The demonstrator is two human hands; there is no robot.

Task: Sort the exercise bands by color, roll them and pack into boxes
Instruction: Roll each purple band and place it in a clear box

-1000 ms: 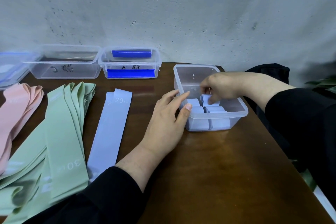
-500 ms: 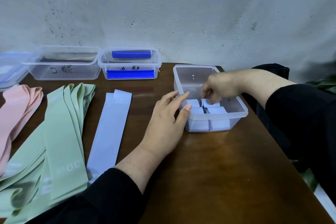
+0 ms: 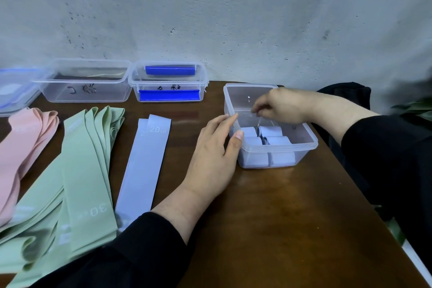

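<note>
Glossy wooden table [image 3: 280,217], clear plastic box [image 3: 292,147], matt bands [image 3: 145,166].

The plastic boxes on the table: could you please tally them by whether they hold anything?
Box with rolled lavender bands: 1
Box with blue clips: 1
Box with nothing visible inside: 1
Total: 3

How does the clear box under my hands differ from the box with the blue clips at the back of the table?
The clear box under the hands stands open and holds rolled lilac bands; the box with the blue clips has its lid on, and no bands show inside. The first sits near the table's right edge, touched by the left hand; the second stands against the wall, untouched. Both are clear plastic.
</note>
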